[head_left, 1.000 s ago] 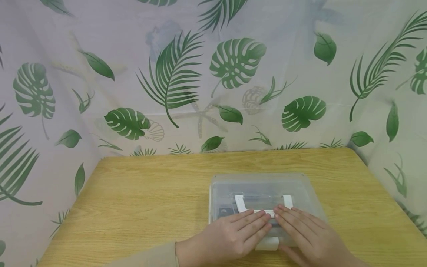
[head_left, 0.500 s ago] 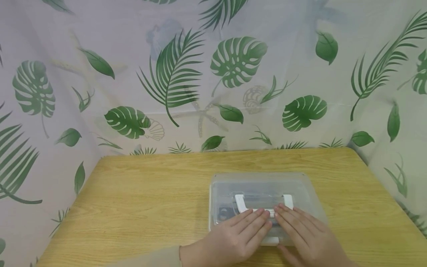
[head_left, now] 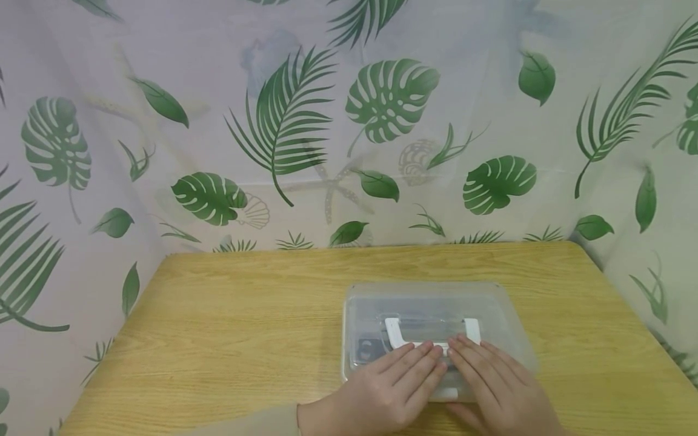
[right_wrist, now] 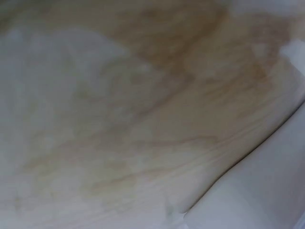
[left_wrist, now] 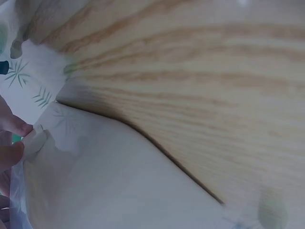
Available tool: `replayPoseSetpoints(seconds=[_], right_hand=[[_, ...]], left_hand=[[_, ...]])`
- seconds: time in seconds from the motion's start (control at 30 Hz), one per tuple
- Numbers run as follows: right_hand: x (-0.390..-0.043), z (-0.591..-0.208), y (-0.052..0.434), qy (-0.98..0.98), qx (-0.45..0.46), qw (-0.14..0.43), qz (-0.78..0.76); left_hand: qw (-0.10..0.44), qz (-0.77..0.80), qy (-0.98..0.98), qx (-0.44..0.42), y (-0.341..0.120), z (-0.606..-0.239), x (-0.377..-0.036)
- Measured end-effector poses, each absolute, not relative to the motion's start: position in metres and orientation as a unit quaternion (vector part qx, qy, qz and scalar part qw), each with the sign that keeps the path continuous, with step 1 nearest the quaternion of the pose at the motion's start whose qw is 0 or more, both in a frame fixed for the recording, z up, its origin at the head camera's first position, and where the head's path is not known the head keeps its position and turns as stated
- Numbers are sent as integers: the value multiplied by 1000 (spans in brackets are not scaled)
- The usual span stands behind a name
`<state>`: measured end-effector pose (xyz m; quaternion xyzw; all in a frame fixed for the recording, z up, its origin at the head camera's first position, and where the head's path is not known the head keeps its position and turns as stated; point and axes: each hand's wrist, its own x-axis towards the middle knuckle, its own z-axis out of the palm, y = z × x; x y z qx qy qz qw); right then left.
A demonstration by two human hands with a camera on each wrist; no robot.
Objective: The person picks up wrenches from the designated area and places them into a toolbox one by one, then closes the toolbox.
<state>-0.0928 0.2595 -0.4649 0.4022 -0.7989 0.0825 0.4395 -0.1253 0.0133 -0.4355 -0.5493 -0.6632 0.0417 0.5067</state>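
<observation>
In the head view, a clear plastic storage box [head_left: 436, 298] sits on the table, its lid bearing a white carrying handle [head_left: 392, 333]. My left hand [head_left: 382, 387] and right hand [head_left: 504, 387] rest on the front part of the lid. Their fingers are straight and slant inward, with the fingertips nearly meeting at the handle's grip. Below them shows part of a white front latch [head_left: 446, 393]. The left wrist view has two digits touching this latch [left_wrist: 34, 142] at its left edge; whose they are is unclear. Dark contents show faintly through the lid. No hand appears in the right wrist view.
The wood-grain table [head_left: 240, 321] extends left of the box and behind it. A pale curtain [head_left: 305, 121] printed with green leaves hangs round the back and both sides. The right wrist view is blurred.
The white front latch, which stuck out toward me a second ago, has swung down and shows only as a narrow strip. Both hands have stayed on the lid with little movement.
</observation>
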Motion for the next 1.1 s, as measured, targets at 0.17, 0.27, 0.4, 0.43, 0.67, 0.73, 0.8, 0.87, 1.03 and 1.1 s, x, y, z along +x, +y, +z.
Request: replayPoseSetpoints(seconds=[0.17,0.27,0.4,0.43,0.67,0.73,0.8,0.87,1.03,1.1], right_hand=[[-95,-464,260,-794,406,447,77],[-95,-463,260,-790,408,451,79],[-95,-461,260,-786,411,454,81],[-95,-461,260,-787,412,453,81],[-93,-459,261,-796,409,438,84],[-92,-459,262,-799,407,435,83],[-92,-459,263,-800,407,432,83],[-92,-460,264,-800,407,432,85],[-90,-462,266,-806,406,420,91],[-88,-461,266,-808,405,416,92]], left_hand=[[513,41,-659,-549,14,-432,-124],[515,42,-658,-548,15,-432,-124],[508,43,-662,-549,14,-433,-124],[505,44,-664,-549,14,-434,-124],[488,49,-675,-551,14,-437,-123],[485,47,-677,-551,15,-438,-123],[484,47,-677,-552,14,-439,-123],[483,45,-676,-554,15,-440,-123],[483,44,-674,-558,15,-443,-124],[478,43,-676,-559,15,-444,-124]])
